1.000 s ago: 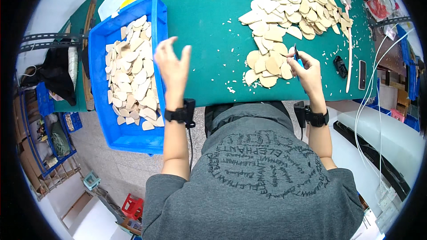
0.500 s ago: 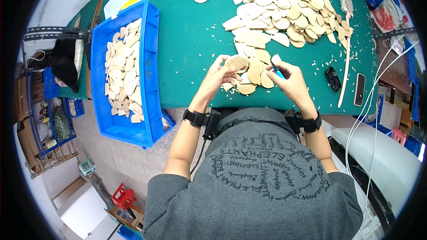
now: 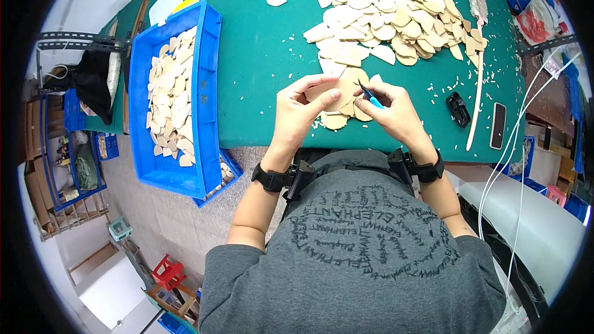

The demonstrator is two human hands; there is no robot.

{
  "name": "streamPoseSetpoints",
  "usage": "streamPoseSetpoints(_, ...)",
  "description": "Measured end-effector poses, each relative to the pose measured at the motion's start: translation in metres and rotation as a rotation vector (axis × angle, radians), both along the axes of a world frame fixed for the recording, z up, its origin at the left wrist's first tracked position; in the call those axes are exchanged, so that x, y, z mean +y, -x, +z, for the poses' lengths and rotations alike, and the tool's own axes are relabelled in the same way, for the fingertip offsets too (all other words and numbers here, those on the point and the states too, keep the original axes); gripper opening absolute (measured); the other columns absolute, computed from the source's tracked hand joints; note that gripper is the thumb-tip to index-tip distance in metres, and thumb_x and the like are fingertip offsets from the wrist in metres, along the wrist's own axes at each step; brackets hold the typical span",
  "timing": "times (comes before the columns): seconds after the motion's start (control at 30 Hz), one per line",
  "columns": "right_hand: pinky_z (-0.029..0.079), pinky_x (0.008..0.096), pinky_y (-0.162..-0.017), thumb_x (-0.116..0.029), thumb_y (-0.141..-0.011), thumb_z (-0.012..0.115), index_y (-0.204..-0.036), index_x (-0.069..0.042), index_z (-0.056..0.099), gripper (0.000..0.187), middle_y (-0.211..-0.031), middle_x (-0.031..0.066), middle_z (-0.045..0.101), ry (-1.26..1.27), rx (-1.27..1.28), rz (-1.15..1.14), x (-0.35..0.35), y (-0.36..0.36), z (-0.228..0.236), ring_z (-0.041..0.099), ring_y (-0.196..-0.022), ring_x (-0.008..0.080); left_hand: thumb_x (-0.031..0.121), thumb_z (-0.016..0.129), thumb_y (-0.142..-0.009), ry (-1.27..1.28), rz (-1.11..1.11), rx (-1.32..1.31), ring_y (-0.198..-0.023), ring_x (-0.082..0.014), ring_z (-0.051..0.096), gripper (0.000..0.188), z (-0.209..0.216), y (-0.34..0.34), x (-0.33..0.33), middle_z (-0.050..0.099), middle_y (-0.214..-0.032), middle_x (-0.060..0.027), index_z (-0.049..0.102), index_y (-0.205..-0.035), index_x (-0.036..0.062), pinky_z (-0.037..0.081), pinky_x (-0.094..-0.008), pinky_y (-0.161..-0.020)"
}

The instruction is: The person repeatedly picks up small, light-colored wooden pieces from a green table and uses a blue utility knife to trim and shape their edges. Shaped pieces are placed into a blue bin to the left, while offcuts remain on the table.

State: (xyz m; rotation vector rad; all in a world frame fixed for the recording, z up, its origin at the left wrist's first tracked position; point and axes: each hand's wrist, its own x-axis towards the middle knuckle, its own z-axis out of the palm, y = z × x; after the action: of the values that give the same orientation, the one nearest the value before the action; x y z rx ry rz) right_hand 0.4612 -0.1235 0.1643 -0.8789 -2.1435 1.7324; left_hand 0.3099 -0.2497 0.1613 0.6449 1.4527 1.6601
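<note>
Just beyond the grey shirt (image 3: 365, 229), 2 hands are near each other over the green table (image 3: 260, 55), not touching. The left hand (image 3: 297, 111) pinches 1 flat tan piece (image 3: 320, 91), thumb laid on its face; how the fingers sit underneath is hidden. The right hand (image 3: 395, 114) is closed around a small blue-handled cutter (image 3: 377, 102), its dark tip near the piece but apart from it.

The piece looks thin, light and stiff, probably board or wood, so it should not sag. Its dull face should not be slippery, though the thin rim might chip under a hard squeeze. The surest hold is likely across both flat faces, close to 1 edge, leaving the remaining rim free.

Between the hands lies a group of similar pieces (image 3: 335, 122). To the right is a phone (image 3: 497, 126); to the left, a blue bin (image 3: 208, 86) holds more pieces. Farther off spreads a large pile (image 3: 371, 18), with a duster (image 3: 479, 74) beside it.
</note>
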Motion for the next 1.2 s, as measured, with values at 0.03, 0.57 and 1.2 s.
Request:
streamPoseSetpoints(0.03, 0.047, 0.0269, -0.065, -0.024, -0.080, 0.067, -0.094, -0.003, 0.068, 0.025, -0.078, 0.0083, 0.066, -0.002, 0.000, -0.006, -0.001, 0.000, 0.001, 0.057, -0.068, 0.0117, 0.007, 0.072, -0.081, 0.013, -0.012, 0.034, -0.090, -0.0116, 0.062, 0.026, 0.003, 0.000, 0.000, 0.067, -0.102, -0.0073, 0.066, -0.105, -0.0002, 0.052, -0.0247, -0.078)
streamPoseSetpoints(0.57, 0.050, 0.0292, -0.068, -0.017, -0.078, 0.065, -0.095, -0.002, 0.067, 0.023, -0.081, 0.0128, 0.068, -0.223, -0.005, -0.019, -0.036, 0.028, 0.010, 0.066, -0.072, 0.0191, 0.005, 0.073, -0.080, 0.007, 0.091, 0.404, -0.087, -0.0123, 0.063, 0.019, 0.008, 0.014, -0.025, 0.067, -0.096, -0.0064, 0.071, -0.099, 0.0024, 0.052, -0.0243, -0.075)
streamPoseSetpoints(1.2, 0.042, 0.0193, -0.060, -0.016, -0.083, 0.069, -0.095, -0.001, 0.068, 0.019, -0.078, -0.0003, 0.064, 0.029, -0.020, -0.124, -0.038, 0.046, -0.002, 0.054, -0.068, 0.0040, 0.008, 0.068, -0.085, 0.077, 0.356, 0.329, -0.092, -0.0131, 0.063, 0.022, 0.003, 0.108, -0.077, 0.066, -0.105, -0.0087, 0.067, -0.105, 0.0012, 0.051, -0.0258, -0.080)
